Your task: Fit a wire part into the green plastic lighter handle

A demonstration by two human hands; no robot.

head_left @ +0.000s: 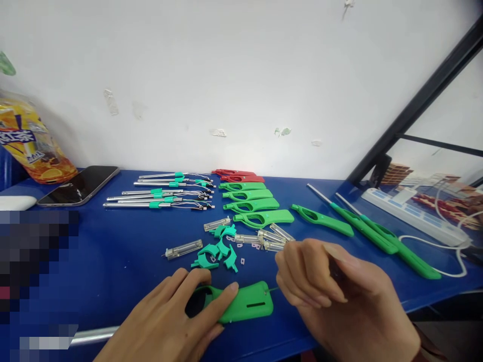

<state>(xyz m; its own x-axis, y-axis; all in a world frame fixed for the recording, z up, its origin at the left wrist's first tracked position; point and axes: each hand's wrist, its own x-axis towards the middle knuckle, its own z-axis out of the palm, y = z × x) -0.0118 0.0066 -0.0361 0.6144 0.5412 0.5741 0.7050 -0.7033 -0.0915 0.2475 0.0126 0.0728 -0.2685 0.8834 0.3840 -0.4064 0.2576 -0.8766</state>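
Under my left hand (177, 317) a green gas lighter (251, 304) lies on the blue table, its metal tube (94, 335) pointing left. My fingers wrap around its trigger opening, with the index finger and thumb along the handle. To the right of the handle's end, my right hand (335, 296) is raised with fingers curled in and thumb folded over. Whatever it may hold is hidden. Just beyond the hands lie loose teal triggers (206, 259), clear fuel tanks (184, 249) and tiny pale pieces (242, 261).
Metal tubes with wires (158, 204) lie back left, beside green lighter shells (264, 217) and red shells (241, 178). More lighters (366, 231) lie to the right, near a white power strip (415, 213). A phone (81, 186) and a drink package (35, 141) are far left.
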